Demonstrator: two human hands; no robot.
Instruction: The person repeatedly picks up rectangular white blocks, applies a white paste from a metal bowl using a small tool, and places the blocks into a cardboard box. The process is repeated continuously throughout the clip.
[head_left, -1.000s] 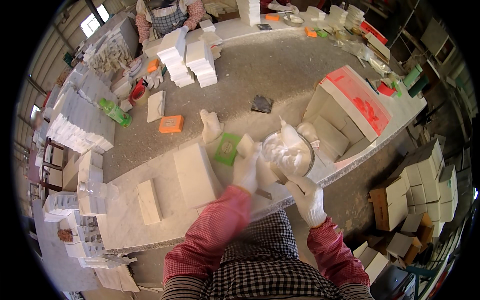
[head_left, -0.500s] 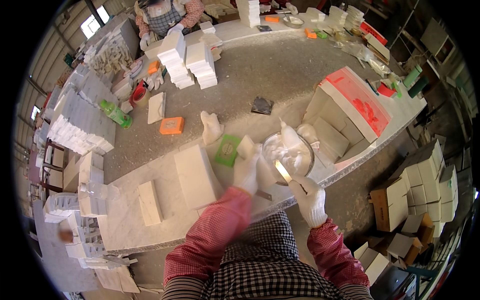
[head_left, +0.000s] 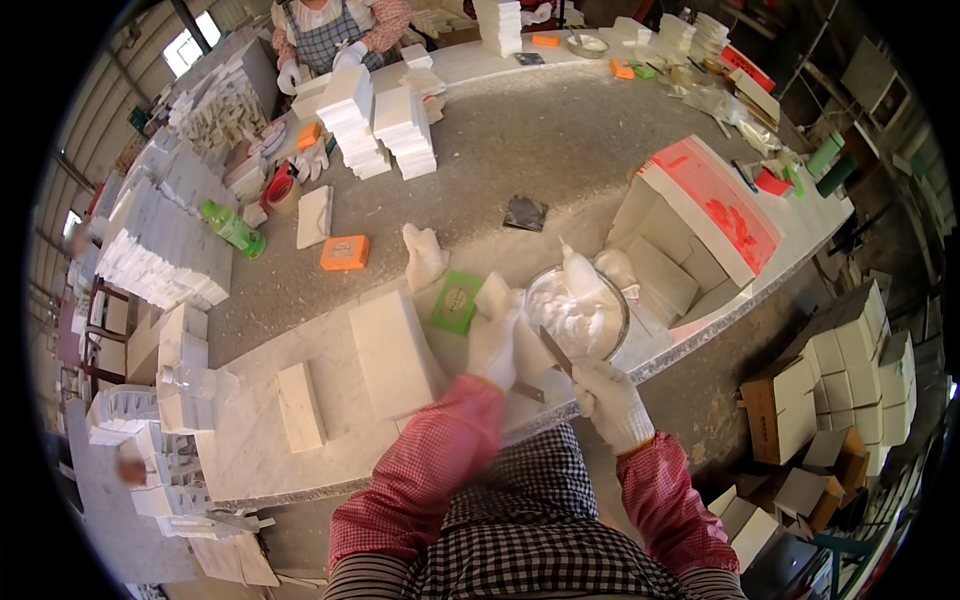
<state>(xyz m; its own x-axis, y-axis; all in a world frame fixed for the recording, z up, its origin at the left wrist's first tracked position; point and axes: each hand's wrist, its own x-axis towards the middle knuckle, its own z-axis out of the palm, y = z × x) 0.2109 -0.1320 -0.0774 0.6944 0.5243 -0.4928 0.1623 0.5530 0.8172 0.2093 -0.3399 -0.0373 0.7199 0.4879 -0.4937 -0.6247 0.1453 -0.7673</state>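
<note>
The right hand (head_left: 612, 405) holds a slim, dark, flat blade (head_left: 556, 350).

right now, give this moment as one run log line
left grip: holding white slab | right grip: holding metal blade, near bowl of white paste | green box: left of white slab

a bright window (head_left: 180, 52) sits in the ribbed wall (head_left: 95, 115) at upper left, beside a dark post (head_left: 186, 20), and grey floor (head_left: 700, 400) shows right of the dusty table (head_left: 490, 170).
</note>
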